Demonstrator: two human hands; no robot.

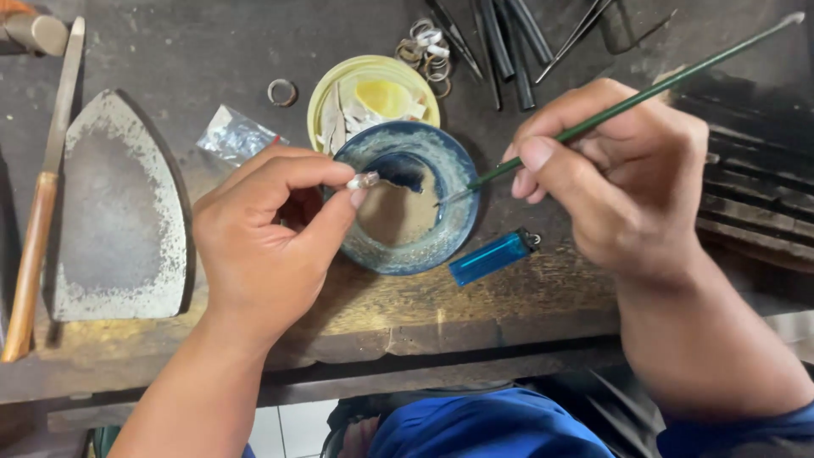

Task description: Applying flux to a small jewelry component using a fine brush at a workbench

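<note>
My left hand [267, 233] pinches a small silvery piece [365, 180] between thumb and forefinger, held over the left rim of a blue glazed dish [454, 229] with milky liquid inside. My right hand [623, 178] grips a thin green-handled brush [644, 93]; its tip dips into the dish near the right wall. The brush handle runs up to the top right corner.
A yellow lid [326, 93] with white scraps sits behind the dish. A blue lighter [492, 257] lies at its right. Metal rings [426, 49], a single ring [282, 92], a foil packet [236, 134], dark tools [509, 42], an iron-shaped plate [114, 212] and a wooden-handled file [38, 203] lie around.
</note>
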